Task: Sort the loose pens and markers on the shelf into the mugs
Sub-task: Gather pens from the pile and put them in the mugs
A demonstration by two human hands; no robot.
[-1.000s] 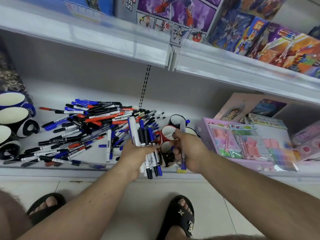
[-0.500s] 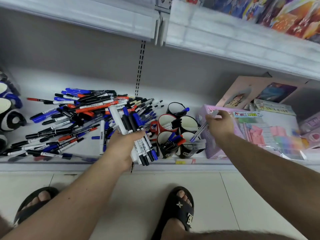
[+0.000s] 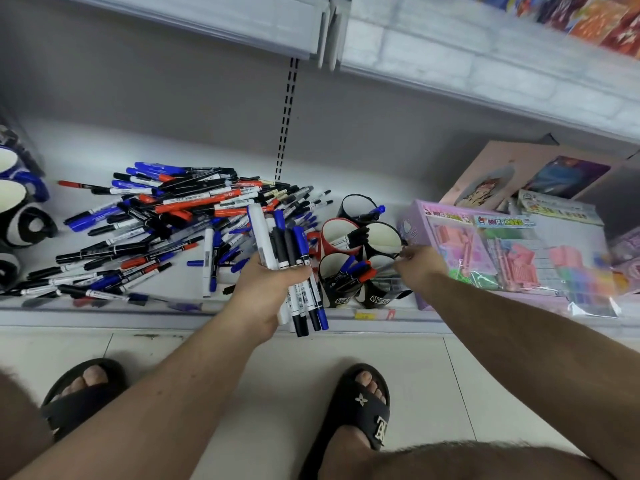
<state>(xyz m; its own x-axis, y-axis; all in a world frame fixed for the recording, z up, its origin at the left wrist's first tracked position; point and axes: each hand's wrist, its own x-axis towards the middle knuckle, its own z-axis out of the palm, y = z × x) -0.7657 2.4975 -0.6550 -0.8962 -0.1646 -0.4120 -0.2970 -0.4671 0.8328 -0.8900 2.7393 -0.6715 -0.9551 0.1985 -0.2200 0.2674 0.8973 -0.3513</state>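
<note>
Change: my right hand had come back down from the pink box to the mugs.
Right grip: it pinched a thin grey pen over a front mug.
Left grip: my left hand squeezed a bunch of markers.
Pile: lots of pens lay loose on the shelf.
Meaning: I think much sorting was left.
Writing: too blurry to read.

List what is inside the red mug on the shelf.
The red mug shows a white inner wall and one white-barrelled marker with a black cap leaning over its rim. Its bottom is hidden from this angle, so anything lying there cannot be seen.
</note>
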